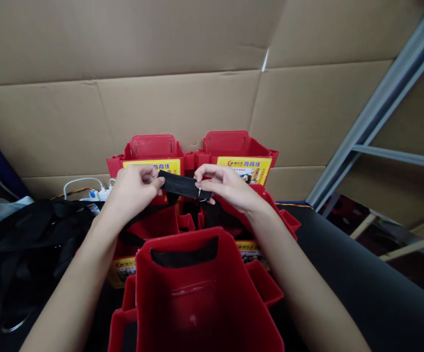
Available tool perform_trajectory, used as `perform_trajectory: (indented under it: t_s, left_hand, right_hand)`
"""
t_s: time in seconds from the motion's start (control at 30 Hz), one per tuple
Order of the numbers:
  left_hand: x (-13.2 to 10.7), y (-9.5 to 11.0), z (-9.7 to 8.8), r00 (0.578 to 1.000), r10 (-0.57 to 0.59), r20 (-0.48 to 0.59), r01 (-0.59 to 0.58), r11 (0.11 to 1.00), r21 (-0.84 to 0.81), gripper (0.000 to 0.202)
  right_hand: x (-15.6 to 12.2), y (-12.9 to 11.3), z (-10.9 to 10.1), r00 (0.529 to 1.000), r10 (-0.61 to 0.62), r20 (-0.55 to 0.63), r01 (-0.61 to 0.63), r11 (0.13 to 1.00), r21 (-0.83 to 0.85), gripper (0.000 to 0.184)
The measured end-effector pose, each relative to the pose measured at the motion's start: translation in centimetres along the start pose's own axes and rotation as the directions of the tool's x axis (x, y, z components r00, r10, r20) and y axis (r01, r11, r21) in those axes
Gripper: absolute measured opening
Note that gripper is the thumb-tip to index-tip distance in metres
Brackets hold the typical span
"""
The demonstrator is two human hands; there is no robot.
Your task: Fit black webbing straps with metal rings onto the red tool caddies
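Observation:
A black webbing strap (180, 185) is stretched between my two hands, above the nearest red plastic bucket (186, 303). My left hand (138, 188) pinches the strap's left end between thumb and fingers. At its right end, my right hand (224, 188) grips it beside a thin metal ring (199, 189). Black webbing (186, 256) also runs through the slots in the near bucket's back wall. Behind the hands stand more red buckets, among them one at the back left (153, 145) and one at the back right (228, 142), with yellow labels (259, 168).
Black straps and bags (32, 249) are heaped at the left. White plugs and cables (100, 193) lie behind them. A cardboard wall (175, 107) closes off the back, and a grey metal frame (373, 112) leans at the right. The table top (354, 274) is black.

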State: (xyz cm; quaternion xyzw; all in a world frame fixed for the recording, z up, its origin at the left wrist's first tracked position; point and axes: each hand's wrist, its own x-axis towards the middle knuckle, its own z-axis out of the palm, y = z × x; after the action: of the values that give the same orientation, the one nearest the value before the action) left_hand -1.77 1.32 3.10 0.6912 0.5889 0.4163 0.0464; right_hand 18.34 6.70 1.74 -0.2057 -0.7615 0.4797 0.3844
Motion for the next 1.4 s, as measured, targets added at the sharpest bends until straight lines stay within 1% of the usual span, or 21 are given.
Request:
perform_trajectory:
  t_s: [0.07, 0.1, 0.2, 0.23, 0.27, 0.33, 0.37, 0.4, 0.43, 0.5, 0.53, 0.57, 0.63, 0.7, 0.77, 0.93, 1.03, 1.17, 1.23, 1.3, 1.4]
  left_hand:
    - [0.2, -0.7, -0.8, 1.0, -0.01, -0.018, 0.011, 0.999, 0.045, 0.019]
    - [0.3, -1.1, -1.2, 1.0, -0.011, -0.005, 0.011, 0.999, 0.05, 0.019]
    - [0.3, -2.1, -2.3, 0.996, 0.019, 0.083, -0.023, 0.999, 0.048, 0.016]
    - [0.2, -2.1, -2.6, 0.995, 0.046, 0.091, -0.051, 0.997, 0.05, 0.014]
    - [0.0, -1.9, -2.7, 0.994, 0.08, 0.071, -0.083, 0.995, 0.045, 0.013]
    - [-0.3, -1.0, -2.4, 0.987, 0.16, 0.0, -0.16, 0.987, -0.01, 0.021]
    - [-0.4, -0.4, -2.1, 0.979, 0.202, 0.002, -0.201, 0.978, -0.059, 0.026]
    - [-0.5, 0.1, -1.7, 0.97, 0.24, 0.041, -0.234, 0.965, -0.12, 0.028]
    - [-0.6, 0.6, -1.2, 0.955, 0.274, 0.115, -0.251, 0.951, -0.182, 0.029]
    - [-0.6, 1.1, -0.4, 0.9, 0.313, 0.304, -0.234, 0.935, -0.268, 0.025]
    - [-0.5, 1.1, 0.0, 0.869, 0.314, 0.381, -0.215, 0.935, -0.28, 0.024]
    - [-0.4, 1.0, 0.2, 0.847, 0.309, 0.433, -0.2, 0.939, -0.28, 0.025]
    - [-0.2, 0.7, 0.3, 0.828, 0.307, 0.468, -0.195, 0.942, -0.273, 0.026]
    - [0.0, 0.4, 0.2, 0.835, 0.319, 0.449, -0.209, 0.938, -0.278, 0.025]
    - [0.0, 0.2, 0.0, 0.845, 0.316, 0.432, -0.217, 0.94, -0.262, 0.025]
    - [0.2, -0.2, -0.2, 0.856, 0.276, 0.436, -0.245, 0.961, -0.127, 0.028]
    - [0.5, -0.7, -0.3, 0.863, 0.269, 0.428, -0.262, 0.962, -0.076, 0.027]
    - [0.6, -1.0, -0.1, 0.868, 0.281, 0.41, -0.303, 0.953, -0.012, 0.029]
    - [0.4, -1.1, 0.0, 0.879, 0.296, 0.373, -0.334, 0.942, 0.04, 0.028]
    - [0.2, -1.1, -0.2, 0.889, 0.321, 0.325, -0.361, 0.93, 0.068, 0.026]
    - [0.0, -1.2, -0.8, 0.892, 0.375, 0.254, -0.39, 0.921, 0.009, 0.033]
  right_hand:
    - [0.0, 0.1, -0.2, 1.0, -0.001, -0.016, 0.002, 0.999, 0.036, 0.003]
    - [0.0, 0.1, -0.3, 1.0, -0.01, -0.026, 0.012, 0.998, 0.064, 0.002]
    - [-0.2, -0.1, -0.4, 0.999, -0.044, -0.014, 0.045, 0.994, 0.101, 0.002]
    - [-0.3, -0.3, -0.4, 0.999, -0.05, 0.015, 0.049, 0.995, 0.085, 0.004]
    - [-0.5, -0.4, -0.4, 0.997, -0.055, 0.05, 0.052, 0.997, 0.062, 0.006]
    - [-0.7, -0.7, -0.1, 0.991, -0.065, 0.115, 0.063, 0.998, 0.023, 0.009]
    - [-0.8, -0.9, 0.0, 0.988, -0.071, 0.14, 0.07, 0.997, 0.012, 0.01]
    - [-0.8, -1.0, 0.2, 0.984, -0.079, 0.158, 0.079, 0.997, 0.008, 0.01]
    - [-0.9, -1.1, 0.3, 0.982, -0.086, 0.168, 0.086, 0.996, 0.01, 0.011]
    - [-1.0, -1.2, 0.5, 0.979, -0.107, 0.175, 0.103, 0.994, 0.029, 0.012]
    - [-1.0, -1.2, 0.6, 0.977, -0.117, 0.178, 0.112, 0.993, 0.038, 0.013]
    - [-1.0, -1.2, 0.6, 0.975, -0.122, 0.185, 0.116, 0.992, 0.042, 0.014]
    - [-1.0, -1.1, 0.6, 0.971, -0.105, 0.216, 0.103, 0.995, 0.018, 0.016]
    - [-0.9, -1.2, 0.5, 0.969, -0.051, 0.243, 0.066, 0.996, -0.053, 0.02]
    - [-0.9, -1.2, 0.5, 0.97, -0.02, 0.242, 0.055, 0.989, -0.139, 0.024]
    - [-0.7, -1.0, 0.2, 0.974, 0.001, 0.225, 0.076, 0.94, -0.333, 0.02]
    - [-0.5, -0.6, 0.1, 0.978, 0.006, 0.208, 0.074, 0.923, -0.377, 0.02]
    - [-0.2, 0.0, -0.3, 0.975, -0.005, 0.223, 0.097, 0.911, -0.402, 0.022]
    - [-0.1, 0.1, -0.7, 0.982, -0.001, 0.189, 0.087, 0.89, -0.448, 0.024]
    - [0.0, 0.0, -1.3, 0.992, -0.003, 0.124, 0.065, 0.864, -0.499, 0.027]
    - [-0.1, -0.2, -1.7, 0.997, 0.001, 0.082, 0.043, 0.849, -0.527, 0.029]
